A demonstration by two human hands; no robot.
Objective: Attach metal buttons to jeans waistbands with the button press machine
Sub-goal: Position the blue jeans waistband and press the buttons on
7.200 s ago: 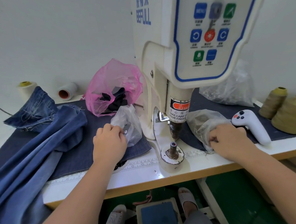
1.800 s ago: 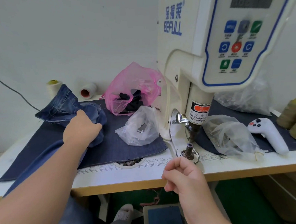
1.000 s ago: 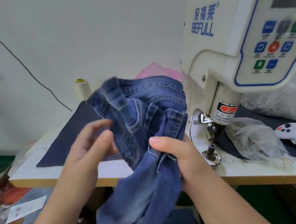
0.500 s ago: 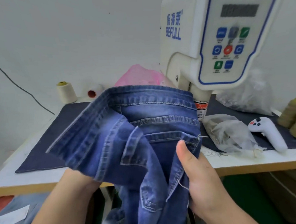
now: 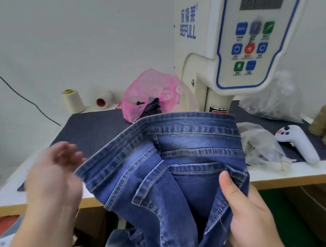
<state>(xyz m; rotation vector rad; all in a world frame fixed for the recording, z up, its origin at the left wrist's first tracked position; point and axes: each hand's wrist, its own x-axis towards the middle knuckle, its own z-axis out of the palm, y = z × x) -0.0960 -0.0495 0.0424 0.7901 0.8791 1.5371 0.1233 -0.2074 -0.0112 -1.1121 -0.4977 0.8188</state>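
Fingers of the right hand [image 5: 246,211] are pinching the blue denim jeans [image 5: 170,170] while the blurred left hand [image 5: 53,176], fingers loosely spread, should be steadying the waistband toward the cream button press machine [image 5: 220,44].

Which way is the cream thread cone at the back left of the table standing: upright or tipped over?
Upright. The cream thread cone stands on its wide base, narrow yellow-tipped end up.
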